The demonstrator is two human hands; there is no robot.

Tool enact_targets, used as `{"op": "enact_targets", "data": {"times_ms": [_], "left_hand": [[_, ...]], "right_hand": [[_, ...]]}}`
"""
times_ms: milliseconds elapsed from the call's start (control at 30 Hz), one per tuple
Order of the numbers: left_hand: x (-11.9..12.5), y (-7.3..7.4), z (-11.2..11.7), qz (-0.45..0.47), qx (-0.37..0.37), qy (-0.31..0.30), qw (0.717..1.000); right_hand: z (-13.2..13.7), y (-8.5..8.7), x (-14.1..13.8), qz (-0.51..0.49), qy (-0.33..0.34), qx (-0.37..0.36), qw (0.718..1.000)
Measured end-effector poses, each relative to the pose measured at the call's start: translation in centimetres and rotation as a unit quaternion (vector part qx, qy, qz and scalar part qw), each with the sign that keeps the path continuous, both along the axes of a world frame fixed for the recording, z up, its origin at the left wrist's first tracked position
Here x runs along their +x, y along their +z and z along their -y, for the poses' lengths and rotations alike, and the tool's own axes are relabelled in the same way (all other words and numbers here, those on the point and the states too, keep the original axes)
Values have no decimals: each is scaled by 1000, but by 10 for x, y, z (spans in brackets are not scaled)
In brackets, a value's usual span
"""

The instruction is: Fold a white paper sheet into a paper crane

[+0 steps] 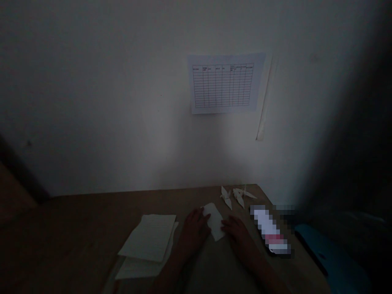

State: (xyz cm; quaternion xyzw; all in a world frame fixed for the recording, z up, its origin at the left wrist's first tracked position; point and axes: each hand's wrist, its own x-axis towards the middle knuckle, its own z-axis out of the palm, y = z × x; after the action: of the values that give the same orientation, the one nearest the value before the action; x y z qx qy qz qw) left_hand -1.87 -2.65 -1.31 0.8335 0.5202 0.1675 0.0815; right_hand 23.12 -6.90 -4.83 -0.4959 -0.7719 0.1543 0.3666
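Observation:
A small piece of white paper (215, 223), longer than it is wide, lies on the brown table between my two hands. My left hand (193, 228) rests at its left edge, with fingers apart and fingertips on the paper. From the other side, the fingertips of my right hand (236, 231) touch the lower right edge, the fingers loosely stretched out. Dim light makes any folds in the paper hard to see. Beyond my right hand sit folded paper cranes (226, 197), grouped near the table's back edge.
Lined paper sheets (150, 237) lie stacked left of my left hand. A phone (269, 230) with a lit, blurred screen lies to the right. Past the table's right edge is a blue chair (333, 257). A printed table sheet (225, 83) hangs on the wall behind.

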Motion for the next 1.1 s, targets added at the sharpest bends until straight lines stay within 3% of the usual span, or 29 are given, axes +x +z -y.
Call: {"op": "enact_targets", "data": {"times_ms": [367, 567, 733, 967, 1100], "left_hand": [[-9, 12, -3, 15, 2, -32, 999], [-8, 21, -1, 34, -31, -7, 999], [-12, 15, -3, 80, -21, -27, 996], [-20, -1, -7, 107, -16, -47, 993], [-23, -1, -10, 93, 1, -47, 995]], "right_hand": [[-11, 6, 7, 8, -58, -46, 997], [-23, 32, 15, 135, 45, -80, 987], [-30, 48, 15, 163, 76, -103, 978], [-27, 33, 11, 129, 59, -50, 989], [-20, 35, 5, 126, 74, -25, 989]]}}
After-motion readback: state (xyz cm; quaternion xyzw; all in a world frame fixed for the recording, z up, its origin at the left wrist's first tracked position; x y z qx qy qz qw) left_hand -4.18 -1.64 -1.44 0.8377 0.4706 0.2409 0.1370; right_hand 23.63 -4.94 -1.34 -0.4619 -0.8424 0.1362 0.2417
